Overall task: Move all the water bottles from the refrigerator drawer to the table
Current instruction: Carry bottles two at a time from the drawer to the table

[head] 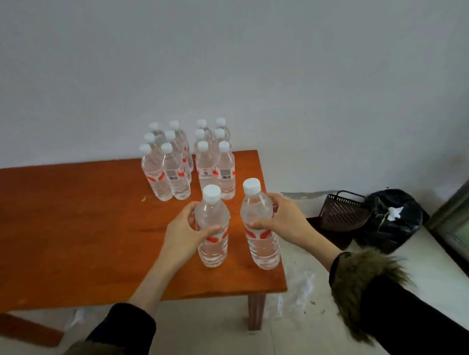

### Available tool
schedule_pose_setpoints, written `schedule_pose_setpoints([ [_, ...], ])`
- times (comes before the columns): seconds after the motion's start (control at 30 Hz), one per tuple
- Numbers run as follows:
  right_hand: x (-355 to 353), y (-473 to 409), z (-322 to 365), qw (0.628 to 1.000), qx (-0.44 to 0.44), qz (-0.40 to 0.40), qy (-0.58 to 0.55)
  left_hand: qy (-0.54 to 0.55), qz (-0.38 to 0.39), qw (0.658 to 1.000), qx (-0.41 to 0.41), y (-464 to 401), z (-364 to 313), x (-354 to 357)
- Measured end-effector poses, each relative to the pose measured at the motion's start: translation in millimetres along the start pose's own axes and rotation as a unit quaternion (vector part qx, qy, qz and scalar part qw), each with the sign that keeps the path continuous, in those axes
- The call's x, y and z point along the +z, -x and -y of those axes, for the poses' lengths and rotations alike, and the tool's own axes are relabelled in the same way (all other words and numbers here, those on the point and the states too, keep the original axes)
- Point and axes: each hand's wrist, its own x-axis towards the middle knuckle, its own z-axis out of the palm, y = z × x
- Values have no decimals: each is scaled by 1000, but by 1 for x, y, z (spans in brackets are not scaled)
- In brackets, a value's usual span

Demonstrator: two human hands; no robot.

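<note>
Orange-brown wooden table [66,228] against a plain pale wall [220,54], light floor [303,296] below. Left to right: bare tabletop at 9 o'clock; two blocks of clear, white-capped water bottles at the back edge near 12, left block [167,167] and right block [216,162] just beside each other, six caps visible in each, all upright. Nearer, at centre, left hand [182,235] wrapped around an upright bottle [212,228]; whether its base touches the table, can't tell. Right hand [285,218] gripping a second bottle [259,225], slightly tilted, at the table's right edge. Both sleeves dark with fur cuffs. At 3 o'clock on the floor: dark slotted basket [342,212], black bag [392,217] touching it, window frame [463,204] far right.
</note>
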Motion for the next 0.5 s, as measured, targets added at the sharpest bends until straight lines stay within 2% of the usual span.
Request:
schedule_pose_setpoints([
  [0.23,27,-91,-11,997,21,61,35,22,39,998,-45,-81,34,-10],
  [0.37,45,-138,-17,995,41,54,72,25,72,996,-52,-134,50,-13],
  [0.5,60,-170,-26,995,71,41,50,31,117,992,-46,-179,64,-14],
])
